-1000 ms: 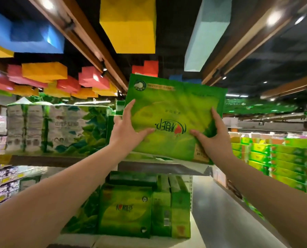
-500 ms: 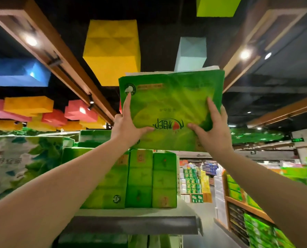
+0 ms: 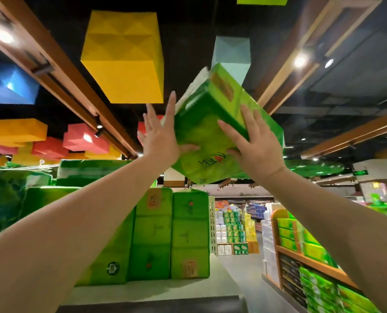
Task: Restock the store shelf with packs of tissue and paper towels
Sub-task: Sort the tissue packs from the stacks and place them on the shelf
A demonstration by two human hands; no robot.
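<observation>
overhead, both hands point(image 3: 163, 141) press flat against tilted tissue pack point(image 3: 213, 123).

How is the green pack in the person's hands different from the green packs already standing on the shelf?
The held green plastic-wrapped tissue pack is tilted in mid-air, pressed between the left hand and right hand; the upright green tissue packs on the shelf stand straight, side by side, untouched. Both share bright green wrapping.

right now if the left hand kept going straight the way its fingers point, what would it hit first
Probably nothing close. The left hand points up past the green tissue pack it presses, toward the yellow ceiling block, which looks far above, though depth is unclear.
</observation>
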